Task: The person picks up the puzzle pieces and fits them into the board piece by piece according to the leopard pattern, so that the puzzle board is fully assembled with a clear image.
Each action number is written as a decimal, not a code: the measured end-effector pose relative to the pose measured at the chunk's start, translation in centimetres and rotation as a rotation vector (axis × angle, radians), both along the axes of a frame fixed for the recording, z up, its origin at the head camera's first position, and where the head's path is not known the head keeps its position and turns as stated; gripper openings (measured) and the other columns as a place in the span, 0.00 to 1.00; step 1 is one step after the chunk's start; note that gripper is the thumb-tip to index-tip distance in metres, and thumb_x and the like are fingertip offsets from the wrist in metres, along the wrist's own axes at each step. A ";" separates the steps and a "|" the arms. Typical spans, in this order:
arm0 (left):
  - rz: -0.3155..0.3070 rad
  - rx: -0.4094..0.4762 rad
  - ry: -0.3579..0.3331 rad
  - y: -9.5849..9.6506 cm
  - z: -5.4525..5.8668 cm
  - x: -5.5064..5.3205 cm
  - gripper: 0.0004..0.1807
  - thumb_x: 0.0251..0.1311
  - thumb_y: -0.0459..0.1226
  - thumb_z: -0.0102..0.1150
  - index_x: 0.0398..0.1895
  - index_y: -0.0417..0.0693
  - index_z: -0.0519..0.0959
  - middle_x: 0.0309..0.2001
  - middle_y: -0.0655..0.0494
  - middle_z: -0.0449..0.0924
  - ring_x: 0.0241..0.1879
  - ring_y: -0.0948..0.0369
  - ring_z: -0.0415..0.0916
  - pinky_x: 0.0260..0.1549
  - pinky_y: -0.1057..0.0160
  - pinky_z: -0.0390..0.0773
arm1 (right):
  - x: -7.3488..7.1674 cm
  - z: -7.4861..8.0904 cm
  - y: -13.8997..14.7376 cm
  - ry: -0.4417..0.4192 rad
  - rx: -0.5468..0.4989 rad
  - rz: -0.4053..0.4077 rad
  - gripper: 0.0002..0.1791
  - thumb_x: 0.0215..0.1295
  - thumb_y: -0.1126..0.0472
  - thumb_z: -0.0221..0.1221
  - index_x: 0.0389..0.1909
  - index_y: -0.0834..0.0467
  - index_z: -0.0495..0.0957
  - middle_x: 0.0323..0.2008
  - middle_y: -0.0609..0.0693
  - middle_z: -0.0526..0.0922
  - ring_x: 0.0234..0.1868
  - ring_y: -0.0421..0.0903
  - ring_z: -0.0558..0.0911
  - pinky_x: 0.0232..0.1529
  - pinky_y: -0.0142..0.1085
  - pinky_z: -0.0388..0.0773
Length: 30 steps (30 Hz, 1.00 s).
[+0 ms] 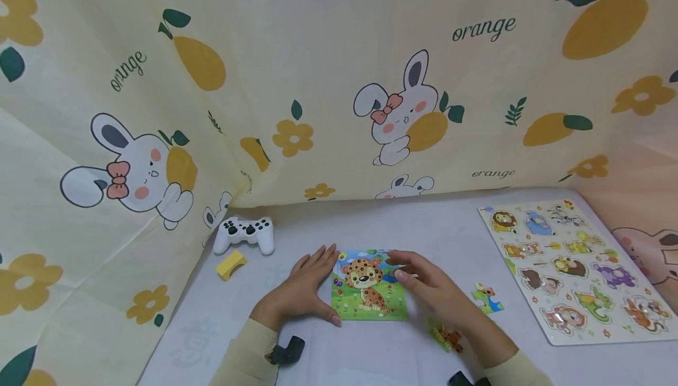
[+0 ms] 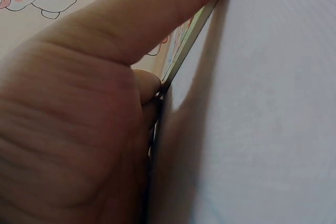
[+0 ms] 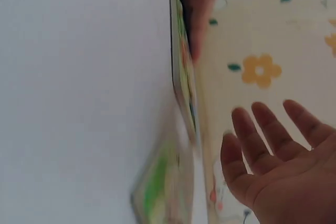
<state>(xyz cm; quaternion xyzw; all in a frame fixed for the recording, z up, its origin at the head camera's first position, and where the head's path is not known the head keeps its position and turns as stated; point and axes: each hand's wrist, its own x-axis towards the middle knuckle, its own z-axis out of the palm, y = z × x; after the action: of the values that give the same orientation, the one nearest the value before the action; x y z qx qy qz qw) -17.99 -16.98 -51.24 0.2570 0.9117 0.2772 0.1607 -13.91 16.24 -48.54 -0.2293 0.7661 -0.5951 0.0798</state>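
left hand [image 1: 299, 289] spread against puzzle [image 1: 366, 287], right hand [image 1: 433, 286] loosely curved, both grips empty, gamepad [image 1: 246, 232] mid-left, lower-right piece [image 1: 446, 337] kinda hidden by the arm [image 1: 489, 339]

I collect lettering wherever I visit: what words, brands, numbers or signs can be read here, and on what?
"orange": back cloth, high at right.
"orange": back cloth, low at right.
"orange": left cloth, slanted.
Small lettering near the corner where the cloths meet: too small to be sure of.
Controller: any button marks are too small to read.
Puzzle and board: no readable words.
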 end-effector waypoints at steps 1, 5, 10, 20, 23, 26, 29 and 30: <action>0.003 0.000 0.000 0.0 0.0 0.0 0.82 0.35 0.67 0.88 0.90 0.48 0.49 0.89 0.58 0.38 0.86 0.54 0.29 0.81 0.43 0.30 | 0.0 0.0 0.5 0.000 -0.010 -0.007 0.23 0.88 0.59 0.52 0.77 0.58 0.72 0.69 0.65 0.78 0.66 0.67 0.79 0.65 0.40 0.77; 0.001 -0.006 0.008 0.1 0.0 0.0 0.82 0.35 0.67 0.87 0.90 0.48 0.49 0.89 0.58 0.37 0.86 0.54 0.29 0.81 0.43 0.30 | 0.1 0.1 2.6 -0.022 -0.046 -0.039 0.23 0.89 0.61 0.47 0.77 0.61 0.71 0.68 0.68 0.77 0.64 0.65 0.81 0.63 0.41 0.80; -0.009 -0.008 0.021 0.1 -0.2 0.0 0.82 0.35 0.68 0.87 0.90 0.47 0.49 0.89 0.57 0.38 0.86 0.54 0.30 0.81 0.43 0.31 | 0.6 -0.3 5.4 -0.011 -0.081 -0.030 0.24 0.91 0.62 0.39 0.78 0.63 0.68 0.68 0.73 0.75 0.63 0.60 0.82 0.60 0.42 0.84; -0.001 -0.012 0.019 0.2 0.0 0.0 0.82 0.35 0.67 0.88 0.90 0.48 0.49 0.89 0.58 0.38 0.86 0.55 0.29 0.81 0.44 0.30 | 1.2 -2.3 9.3 -0.033 -0.143 0.091 0.25 0.88 0.69 0.38 0.79 0.71 0.62 0.66 0.72 0.77 0.64 0.54 0.82 0.62 0.35 0.81; -0.001 -0.008 0.021 0.1 0.0 0.0 0.82 0.35 0.67 0.88 0.90 0.47 0.50 0.89 0.58 0.38 0.87 0.55 0.29 0.81 0.44 0.30 | 1.2 -2.6 9.4 -0.064 -0.056 0.106 0.27 0.84 0.70 0.52 0.79 0.70 0.64 0.69 0.68 0.77 0.66 0.52 0.81 0.65 0.33 0.77; -0.002 -0.008 0.024 0.0 -0.1 0.0 0.82 0.35 0.68 0.87 0.90 0.48 0.49 0.89 0.58 0.38 0.87 0.55 0.29 0.81 0.44 0.31 | 1.4 -2.6 9.4 -0.086 0.059 0.125 0.33 0.75 0.67 0.66 0.79 0.61 0.70 0.73 0.60 0.76 0.71 0.45 0.76 0.68 0.27 0.69; -0.003 -0.004 0.025 -0.1 -0.2 0.0 0.82 0.35 0.68 0.87 0.90 0.48 0.49 0.89 0.58 0.38 0.87 0.55 0.29 0.81 0.43 0.31 | 1.5 -2.5 9.2 -0.054 0.183 0.168 0.39 0.68 0.58 0.76 0.77 0.53 0.74 0.76 0.53 0.74 0.75 0.38 0.69 0.69 0.23 0.61; -0.003 -0.003 0.025 -0.1 -0.2 0.0 0.82 0.35 0.68 0.87 0.90 0.48 0.49 0.89 0.58 0.38 0.87 0.55 0.29 0.81 0.43 0.31 | 1.6 -2.5 9.1 -0.032 0.217 0.187 0.39 0.66 0.54 0.78 0.77 0.51 0.75 0.76 0.52 0.72 0.76 0.37 0.66 0.69 0.22 0.58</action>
<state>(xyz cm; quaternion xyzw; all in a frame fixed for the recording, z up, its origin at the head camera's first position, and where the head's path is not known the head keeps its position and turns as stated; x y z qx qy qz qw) -17.97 -17.07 -51.46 0.2614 0.9137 0.2726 0.1500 -12.31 25.32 -51.02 -0.2803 0.7997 -0.5025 0.1717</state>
